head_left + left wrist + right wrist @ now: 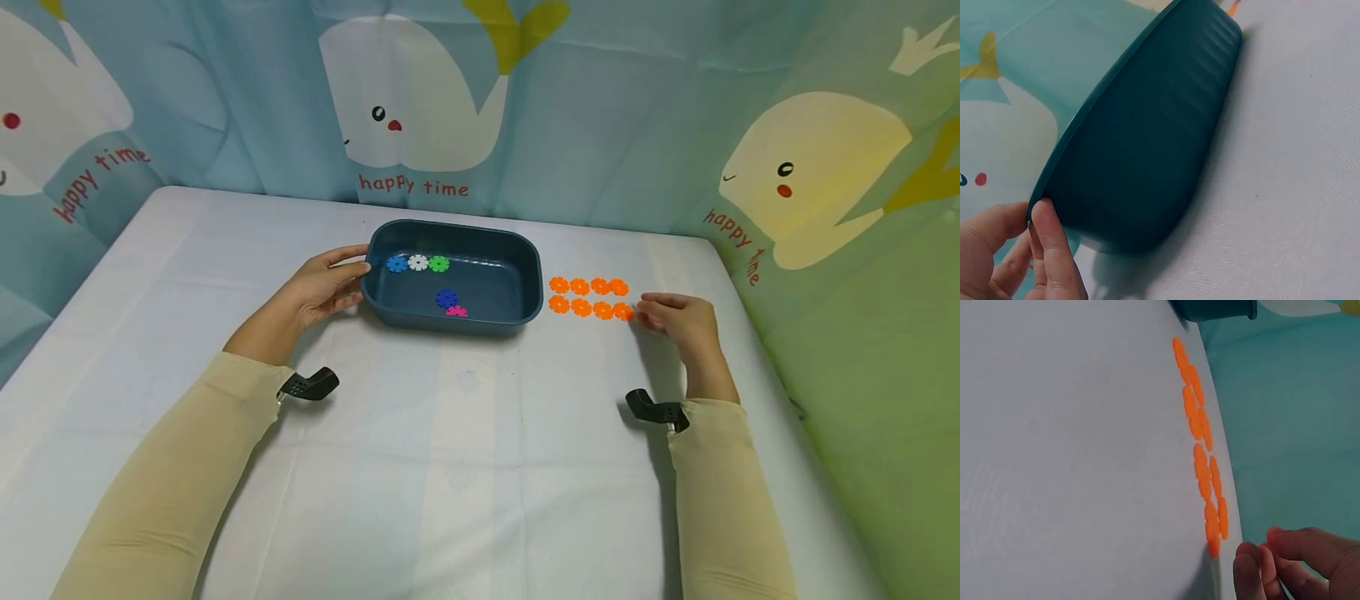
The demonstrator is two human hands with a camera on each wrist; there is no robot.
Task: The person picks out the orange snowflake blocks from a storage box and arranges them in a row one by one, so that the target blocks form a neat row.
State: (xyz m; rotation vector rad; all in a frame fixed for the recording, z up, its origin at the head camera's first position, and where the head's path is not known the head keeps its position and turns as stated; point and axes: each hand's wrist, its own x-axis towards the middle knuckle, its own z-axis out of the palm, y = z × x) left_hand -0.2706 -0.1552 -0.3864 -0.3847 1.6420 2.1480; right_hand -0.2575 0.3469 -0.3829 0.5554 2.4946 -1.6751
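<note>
A dark teal plastic tub (450,327) sits on the table. My left hand (330,283) grips its left end; in the left wrist view, thumb and fingers (1054,250) pinch the rim. Inside the tub lie flower-shaped discs: light blue (397,264), white (417,262), green (438,264), dark blue (446,298) and pink (456,311). Right of it, several orange flower-shaped discs (581,307) form two rows. My right hand (681,323) is beside the right end of the nearer row, fingertips (1249,551) close together. Whether they hold a disc is hidden.
A white cloth (465,467) covers the table. Behind it hangs a blue curtain (615,125) with whale prints, and a green part (885,400) borders the right side. Black wrist cameras (311,385) protrude from both sleeves.
</note>
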